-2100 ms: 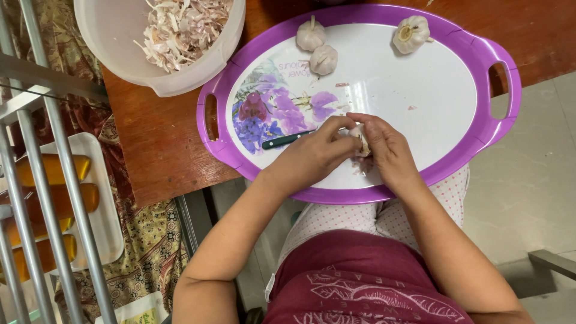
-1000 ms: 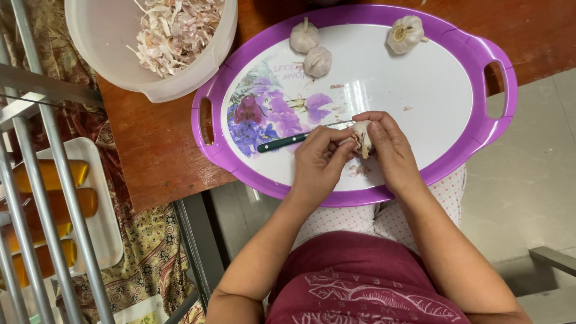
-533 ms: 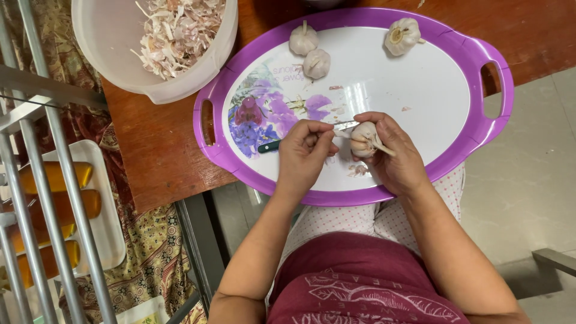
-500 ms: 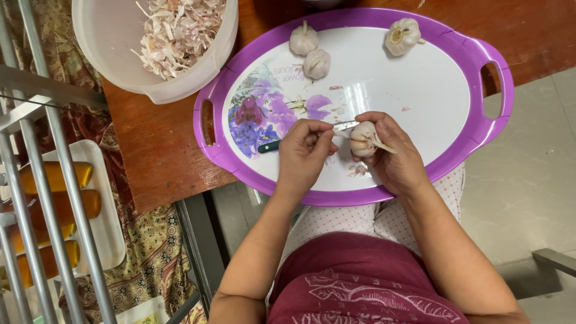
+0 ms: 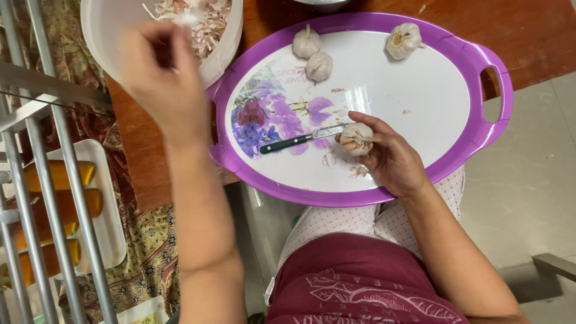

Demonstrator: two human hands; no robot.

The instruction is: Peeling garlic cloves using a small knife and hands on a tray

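Two hands apart: left hand (image 5: 159,72) raised over bowl (image 5: 225,45), right hand (image 5: 390,159) cradling garlic bulb (image 5: 356,138).

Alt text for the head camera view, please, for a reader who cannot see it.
The right hand holds a garlic bulb over a purple-rimmed oval tray, while the left hand is raised at a white bowl of garlic skins. A small knife and three more garlic bulbs lie on the tray.
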